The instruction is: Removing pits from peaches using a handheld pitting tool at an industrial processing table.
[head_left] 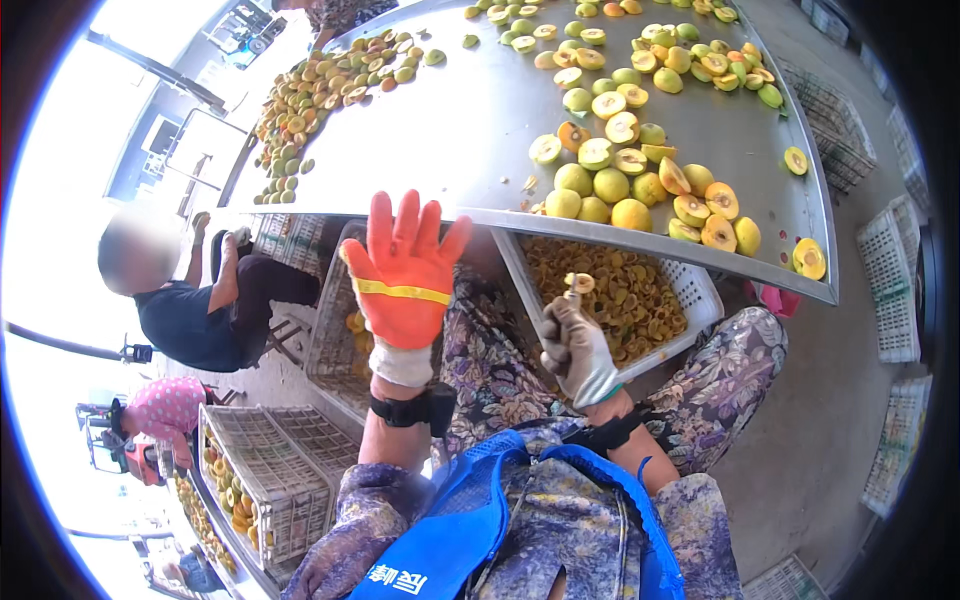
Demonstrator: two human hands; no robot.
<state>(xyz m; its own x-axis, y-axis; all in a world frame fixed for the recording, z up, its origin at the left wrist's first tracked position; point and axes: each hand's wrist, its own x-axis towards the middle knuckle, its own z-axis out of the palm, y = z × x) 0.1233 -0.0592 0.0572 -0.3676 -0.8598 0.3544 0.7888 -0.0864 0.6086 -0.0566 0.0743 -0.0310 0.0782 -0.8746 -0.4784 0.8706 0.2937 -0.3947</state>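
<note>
My left hand (pixel 409 277), in an orange glove with a yellow stripe, is spread at the metal table's near edge and holds nothing. In a dirty pale glove, my right hand (pixel 577 349) grips a small tool (pixel 573 286), whose kind I cannot tell; a ring-shaped piece of fruit (pixel 583 283) is at its tip. Below that hand stands a white plastic crate (pixel 697 292) full of fruit scraps (pixel 630 300). On the metal table (pixel 465 135) lie halved yellow-green fruits (pixel 595 154), showing pits or hollows, beside whole-looking ones (pixel 611 185).
A crate (pixel 322 330) with orange fruit stands left of my legs. A seated person (pixel 195 315) is at the left, and another in pink (pixel 165 409) is behind stacked crates (pixel 292 480). More crates (pixel 889 285) stand on the floor at right.
</note>
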